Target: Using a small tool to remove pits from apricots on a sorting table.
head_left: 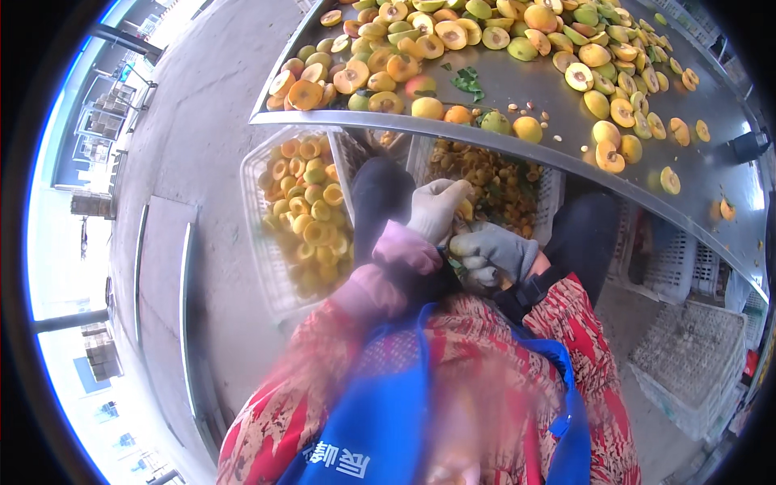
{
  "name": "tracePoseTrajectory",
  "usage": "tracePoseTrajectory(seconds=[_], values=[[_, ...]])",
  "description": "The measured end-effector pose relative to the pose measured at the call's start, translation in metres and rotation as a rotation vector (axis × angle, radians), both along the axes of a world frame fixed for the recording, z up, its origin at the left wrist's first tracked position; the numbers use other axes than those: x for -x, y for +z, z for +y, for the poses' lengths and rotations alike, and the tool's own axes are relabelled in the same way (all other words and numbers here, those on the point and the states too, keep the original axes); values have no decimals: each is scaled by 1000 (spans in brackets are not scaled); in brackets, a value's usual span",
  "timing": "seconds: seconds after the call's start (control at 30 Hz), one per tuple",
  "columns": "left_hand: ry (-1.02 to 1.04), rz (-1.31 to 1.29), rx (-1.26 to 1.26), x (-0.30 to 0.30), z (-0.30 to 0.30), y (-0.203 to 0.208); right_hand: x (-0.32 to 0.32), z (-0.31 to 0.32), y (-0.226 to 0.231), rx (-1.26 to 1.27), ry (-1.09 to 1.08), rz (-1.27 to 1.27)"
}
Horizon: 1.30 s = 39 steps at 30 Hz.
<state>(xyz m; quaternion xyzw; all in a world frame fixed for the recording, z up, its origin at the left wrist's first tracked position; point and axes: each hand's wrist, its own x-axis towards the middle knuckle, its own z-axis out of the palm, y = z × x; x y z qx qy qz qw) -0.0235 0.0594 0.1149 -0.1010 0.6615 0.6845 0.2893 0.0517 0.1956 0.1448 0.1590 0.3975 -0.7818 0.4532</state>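
**Apparently doing fine two-handed work, close in**

Bringing the left hand [436, 212] and right hand [497, 249] nearly together, fingers curled inward; possibly clamping a small piece of fruit, though not showing enough between the gloves to be sure. Seemingly splitting or pitting at this step, judging by cut halves [451, 34] lying on the steel table [533, 81] ahead and hollowed halves [317, 234] filling the left crate [260, 242]. Working just in front of a second crate [552, 198], holding smaller, darker pieces [485, 174]. Next, probably calling for a firm pinch and careful thumb pressure. Farther out, standing at right: pale stacked crates [687, 356].
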Motion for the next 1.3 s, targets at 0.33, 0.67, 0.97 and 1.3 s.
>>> tracePoseTrajectory(seconds=[0.33, 0.67, 0.97, 1.3], values=[[94, -169, -410, 8, 22, 19, -3, 25, -29, 465, -107, -32], [449, 330, -326, 37, -27, 29, 21, 16, -95, -601, -237, 642], [620, 364, 433, 22, -183, 27, 10, 25, -229, -1379, 203, 705], [656, 510, 239, 52, -229, -22, 31, 315, 7, -2201, -709, 587]])
